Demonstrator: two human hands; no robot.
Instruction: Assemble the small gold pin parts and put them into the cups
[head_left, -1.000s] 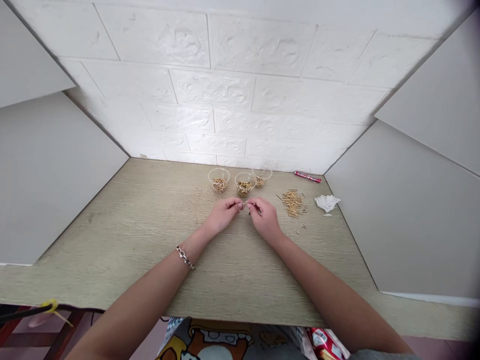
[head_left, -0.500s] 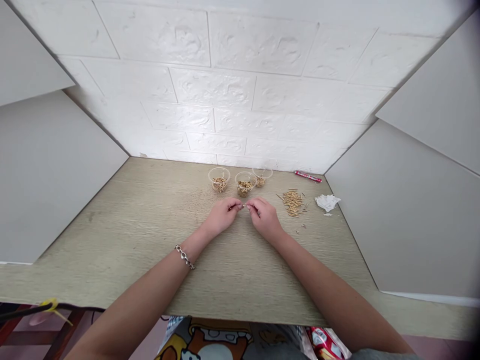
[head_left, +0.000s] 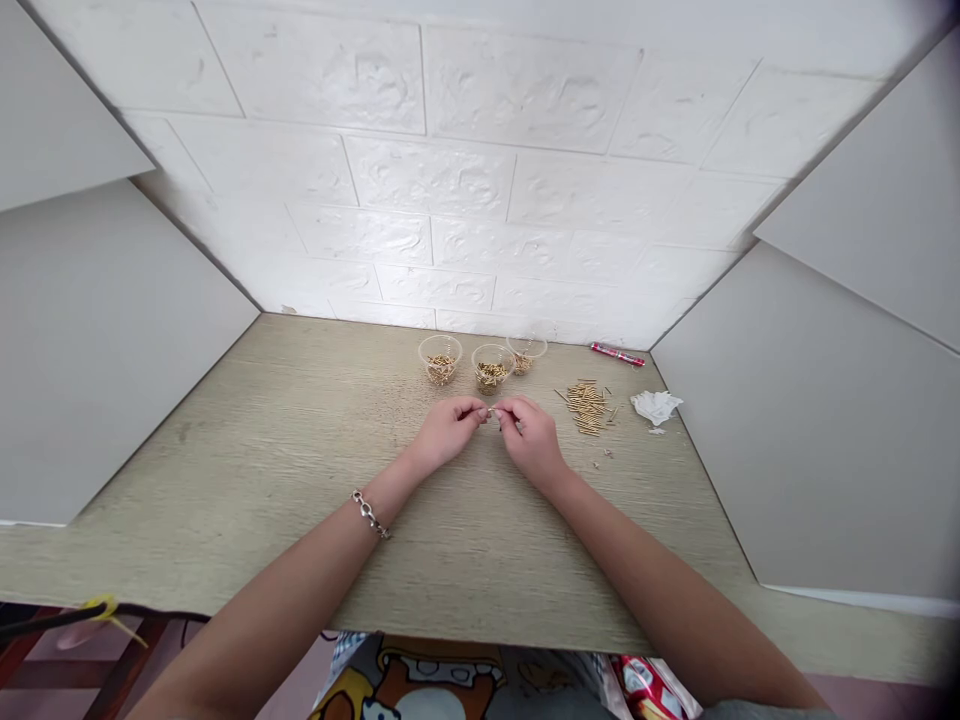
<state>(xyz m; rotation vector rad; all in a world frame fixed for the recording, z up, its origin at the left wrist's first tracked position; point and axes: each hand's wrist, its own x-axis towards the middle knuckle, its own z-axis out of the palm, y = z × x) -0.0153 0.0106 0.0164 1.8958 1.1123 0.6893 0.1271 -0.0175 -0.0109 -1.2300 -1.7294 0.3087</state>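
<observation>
My left hand (head_left: 453, 425) and my right hand (head_left: 529, 435) meet fingertip to fingertip over the middle of the table. Pinched between them is a small thin metal pin (head_left: 491, 410), mostly hidden by the fingers. Just beyond my hands stands a clear plastic cup (head_left: 493, 370) holding short brass-coloured pieces. Left of it, another clear cup (head_left: 440, 360) contains thin gold-coloured pieces. A third clear cup (head_left: 527, 352), behind on the right, has a small amount of similar pieces. To the right of my right hand lies a pile of gold-coloured pins (head_left: 589, 408).
Many tiny bits (head_left: 394, 405) are scattered on the wooden table (head_left: 285, 440) left of the cups. A red wrapped stick (head_left: 617, 354) and a crumpled white tissue (head_left: 656, 406) lie at the right. Grey panels (head_left: 825, 430) flank the table, and a white brick-patterned wall (head_left: 465, 180) stands behind.
Both hands stay almost in place, with the fingertips slightly closer together around the small pin. The whole view has shifted a little; the cups and pile look the same.
</observation>
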